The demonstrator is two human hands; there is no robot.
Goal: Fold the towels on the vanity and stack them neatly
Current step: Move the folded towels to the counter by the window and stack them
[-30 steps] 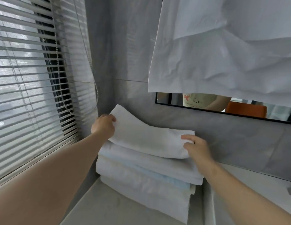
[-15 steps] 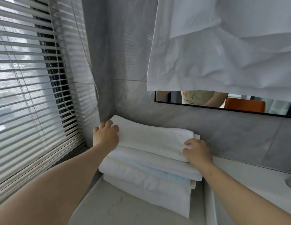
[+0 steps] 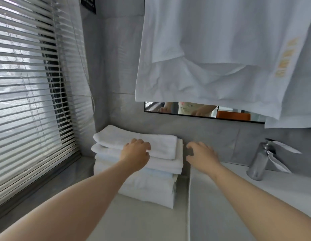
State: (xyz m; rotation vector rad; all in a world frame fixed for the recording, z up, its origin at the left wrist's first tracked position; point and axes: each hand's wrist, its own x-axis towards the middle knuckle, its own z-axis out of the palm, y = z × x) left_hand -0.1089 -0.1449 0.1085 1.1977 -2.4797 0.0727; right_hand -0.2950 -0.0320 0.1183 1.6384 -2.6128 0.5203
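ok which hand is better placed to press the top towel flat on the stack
Left. The left hand rests on the top towel, near its middle. The right hand is off the stack, beside its right edge, and seems to touch no towel.

I locate the towel stack (image 3: 151, 186) on the vanity (image 3: 142, 221), blinds (image 3: 29, 101) to its left, mirror (image 3: 186, 110) behind and above, faucet (image 3: 260, 160) well right, left hand (image 3: 135, 152) resting on top, right hand (image 3: 201, 153) just beside it.
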